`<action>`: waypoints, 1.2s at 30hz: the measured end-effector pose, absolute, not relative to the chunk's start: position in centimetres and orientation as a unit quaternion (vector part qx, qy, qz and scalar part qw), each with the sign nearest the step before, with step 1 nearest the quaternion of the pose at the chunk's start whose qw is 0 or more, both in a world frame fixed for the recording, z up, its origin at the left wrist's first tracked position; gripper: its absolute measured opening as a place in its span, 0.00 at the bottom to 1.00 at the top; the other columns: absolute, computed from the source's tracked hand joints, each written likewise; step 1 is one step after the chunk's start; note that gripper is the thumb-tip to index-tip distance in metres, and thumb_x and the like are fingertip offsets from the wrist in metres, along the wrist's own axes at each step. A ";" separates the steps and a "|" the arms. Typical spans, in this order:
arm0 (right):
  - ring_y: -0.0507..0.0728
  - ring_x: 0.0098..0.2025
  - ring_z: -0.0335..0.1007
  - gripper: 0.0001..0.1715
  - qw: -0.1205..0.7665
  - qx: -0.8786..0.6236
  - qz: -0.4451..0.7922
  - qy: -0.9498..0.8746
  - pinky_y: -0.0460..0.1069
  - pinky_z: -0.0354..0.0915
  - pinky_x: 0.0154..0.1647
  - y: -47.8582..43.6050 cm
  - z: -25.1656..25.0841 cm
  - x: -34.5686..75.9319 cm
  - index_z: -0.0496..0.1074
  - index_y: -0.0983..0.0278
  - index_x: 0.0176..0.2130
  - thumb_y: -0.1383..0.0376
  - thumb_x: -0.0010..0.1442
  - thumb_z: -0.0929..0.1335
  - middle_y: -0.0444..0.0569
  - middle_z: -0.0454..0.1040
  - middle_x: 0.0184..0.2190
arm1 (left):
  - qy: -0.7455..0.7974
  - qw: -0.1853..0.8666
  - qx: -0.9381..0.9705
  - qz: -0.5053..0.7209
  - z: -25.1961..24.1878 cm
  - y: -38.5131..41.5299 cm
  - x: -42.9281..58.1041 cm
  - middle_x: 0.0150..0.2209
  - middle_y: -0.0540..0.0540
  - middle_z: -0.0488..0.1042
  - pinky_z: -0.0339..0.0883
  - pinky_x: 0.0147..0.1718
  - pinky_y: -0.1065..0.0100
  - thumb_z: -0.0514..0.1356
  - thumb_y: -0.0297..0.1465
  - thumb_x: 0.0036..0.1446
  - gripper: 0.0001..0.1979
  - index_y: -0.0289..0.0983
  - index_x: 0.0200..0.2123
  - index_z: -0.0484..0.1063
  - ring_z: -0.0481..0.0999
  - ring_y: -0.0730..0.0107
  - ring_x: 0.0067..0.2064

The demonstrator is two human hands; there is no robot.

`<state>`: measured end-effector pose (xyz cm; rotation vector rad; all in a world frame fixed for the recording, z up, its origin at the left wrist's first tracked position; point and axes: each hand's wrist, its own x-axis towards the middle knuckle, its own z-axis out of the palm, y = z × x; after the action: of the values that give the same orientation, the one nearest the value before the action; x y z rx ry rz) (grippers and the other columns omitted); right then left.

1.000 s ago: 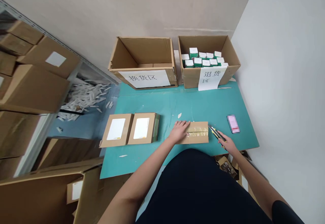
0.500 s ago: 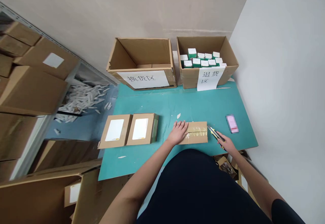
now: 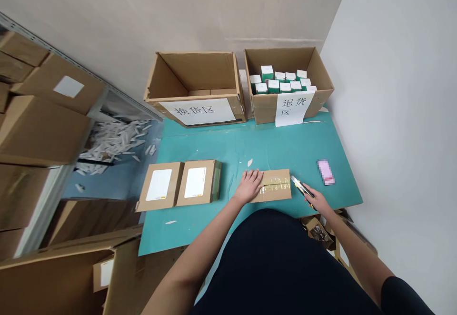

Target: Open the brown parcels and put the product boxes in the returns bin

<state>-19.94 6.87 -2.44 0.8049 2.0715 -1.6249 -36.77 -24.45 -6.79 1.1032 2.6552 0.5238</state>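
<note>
Head cam: taped ctn [image 3: 280, 192] flat on near-middle of green tbl [image 3: 282, 146], seam side up, tape running L–R. L hand [image 3: 249, 186] palm-down over its L end, fingers laid out on top. R hand [image 3: 317, 201] clamped round box cutter [image 3: 303, 190], blade tip just beside ctn's R edge; contact: can't tell. Pixelated phone [image 3: 325, 172] farther R. Two labelled ctns [image 3: 195, 182] side by side to L. Far edge: two open bxs w/ paper signs, R one [image 3: 262, 110] holding green-and-white pkts [image 3: 273, 84].
</note>
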 end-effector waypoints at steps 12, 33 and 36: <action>0.49 0.21 0.62 0.46 0.234 0.249 -0.592 0.730 0.46 0.64 0.24 7.8 -1.6 -18.6 0.60 0.61 0.70 0.52 0.57 0.69 0.40 0.71 0.25 | 0.909 0.060 0.401 0.096 -6.8 -24.4 -36.8 0.65 0.34 0.65 0.49 0.65 0.44 0.48 0.40 0.70 0.27 0.37 0.67 0.62 0.62 0.46 0.64; 0.48 0.19 0.63 0.46 0.169 0.274 -0.639 0.698 0.43 0.57 0.15 6.8 -4.7 -19.4 0.61 0.59 0.69 0.49 0.56 0.70 0.41 0.72 0.27 | 0.906 0.040 0.405 0.115 -7.0 -24.5 -36.8 0.64 0.34 0.67 0.49 0.65 0.45 0.49 0.39 0.70 0.26 0.38 0.67 0.62 0.64 0.48 0.63; 0.48 0.19 0.62 0.48 0.185 0.269 -0.636 0.699 0.43 0.57 0.16 7.1 -4.4 -19.2 0.60 0.59 0.70 0.48 0.56 0.70 0.41 0.72 0.27 | 0.907 0.040 0.403 0.111 -7.1 -24.5 -36.8 0.64 0.34 0.67 0.51 0.64 0.45 0.49 0.39 0.70 0.26 0.38 0.67 0.63 0.64 0.47 0.63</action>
<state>-19.15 7.10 -4.37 0.7581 1.9709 -1.7930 -36.81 -24.49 -7.06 1.2356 2.7804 0.3411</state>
